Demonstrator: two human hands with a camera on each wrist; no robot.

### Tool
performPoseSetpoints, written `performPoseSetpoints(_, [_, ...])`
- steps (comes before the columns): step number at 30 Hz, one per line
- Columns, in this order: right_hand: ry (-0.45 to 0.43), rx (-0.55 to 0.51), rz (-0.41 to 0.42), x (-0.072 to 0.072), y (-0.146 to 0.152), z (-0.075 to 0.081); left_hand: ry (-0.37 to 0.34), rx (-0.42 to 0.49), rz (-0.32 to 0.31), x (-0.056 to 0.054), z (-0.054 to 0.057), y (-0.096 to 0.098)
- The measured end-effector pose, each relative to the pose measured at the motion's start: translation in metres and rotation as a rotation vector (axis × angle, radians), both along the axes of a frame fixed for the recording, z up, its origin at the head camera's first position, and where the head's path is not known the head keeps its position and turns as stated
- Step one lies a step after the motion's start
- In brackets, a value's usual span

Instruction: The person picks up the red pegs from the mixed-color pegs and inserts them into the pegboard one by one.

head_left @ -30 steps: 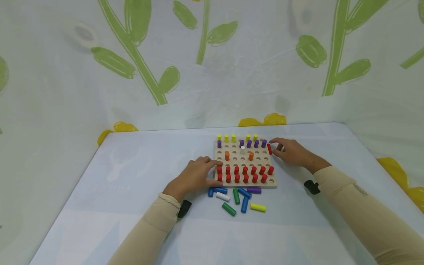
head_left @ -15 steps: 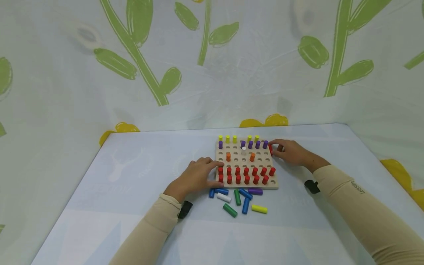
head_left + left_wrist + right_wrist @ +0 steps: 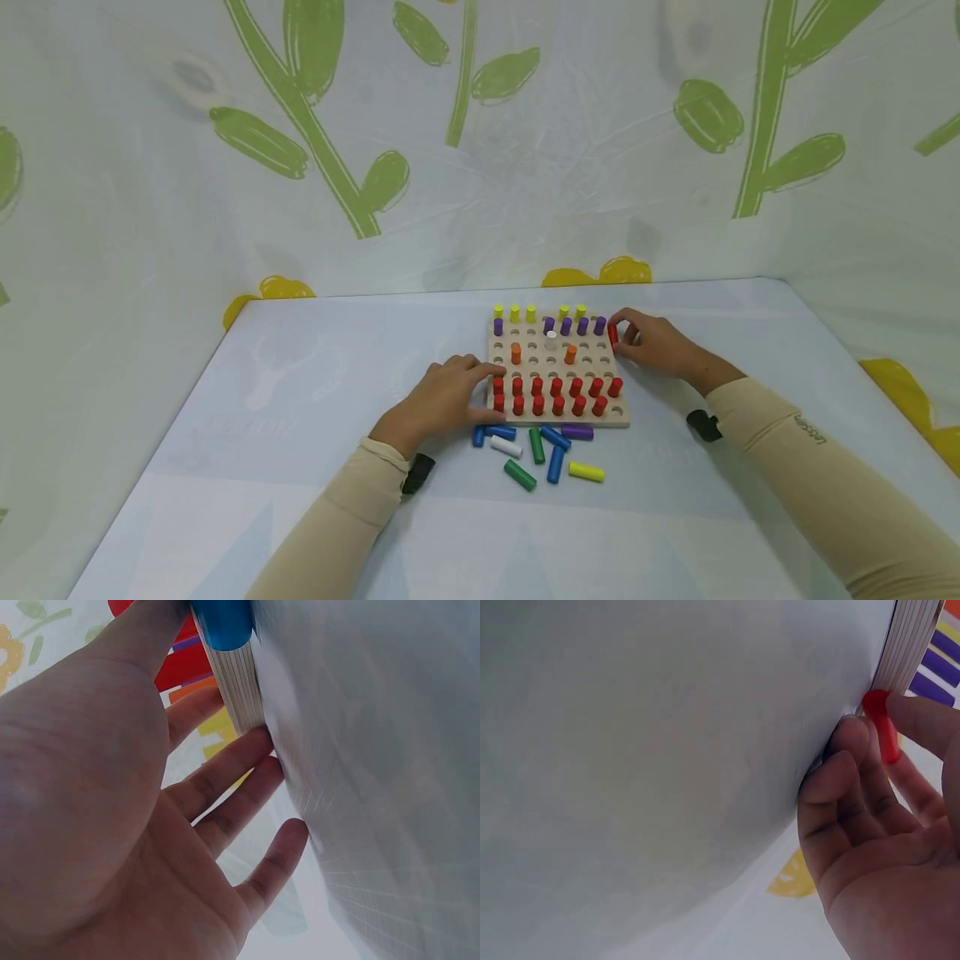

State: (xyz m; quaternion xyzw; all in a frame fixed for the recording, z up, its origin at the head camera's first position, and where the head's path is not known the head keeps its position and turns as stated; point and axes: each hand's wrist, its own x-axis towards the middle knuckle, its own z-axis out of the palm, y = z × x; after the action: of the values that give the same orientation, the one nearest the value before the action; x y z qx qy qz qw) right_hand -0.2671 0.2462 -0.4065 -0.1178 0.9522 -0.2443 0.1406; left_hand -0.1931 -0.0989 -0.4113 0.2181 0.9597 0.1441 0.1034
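Note:
A wooden pegboard [image 3: 534, 360] lies on the table with upright pegs in it. Red pegs [image 3: 557, 387] fill most of the two near rows. Orange, purple and yellow pegs and one white peg [image 3: 551, 340] stand farther back. My left hand [image 3: 442, 398] rests against the board's left edge, its index finger and thumb over the near-left corner, fingers fairly straight. Beside the board's far right edge, my right hand [image 3: 657, 343] pinches a loose red peg [image 3: 885, 727] between thumb and fingers; its other fingers touch the table.
Loose blue, green, white, purple and yellow pegs lie before the board, among them a green peg [image 3: 520, 475] and a yellow peg [image 3: 586, 472]. Pale cloth with green leaves [image 3: 258, 142] rises behind and beside the table [image 3: 315, 400].
My right fingers have closed from a gap around the red peg to a pinch, and the peg now stands more upright. My left hand has stayed put.

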Motion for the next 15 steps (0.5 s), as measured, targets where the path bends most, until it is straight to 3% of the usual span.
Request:
performPoseSetpoints(11, [-0.001, -0.055, -0.004, 0.005, -0.006, 0.003, 0.003, 0.002, -0.007, -0.001, -0.001, -0.001])
performPoseSetpoints(15, [0.054, -0.071, 0.003, 0.011, -0.003, 0.002, -0.002, 0.002, -0.007, 0.000, 0.000, -0.001])
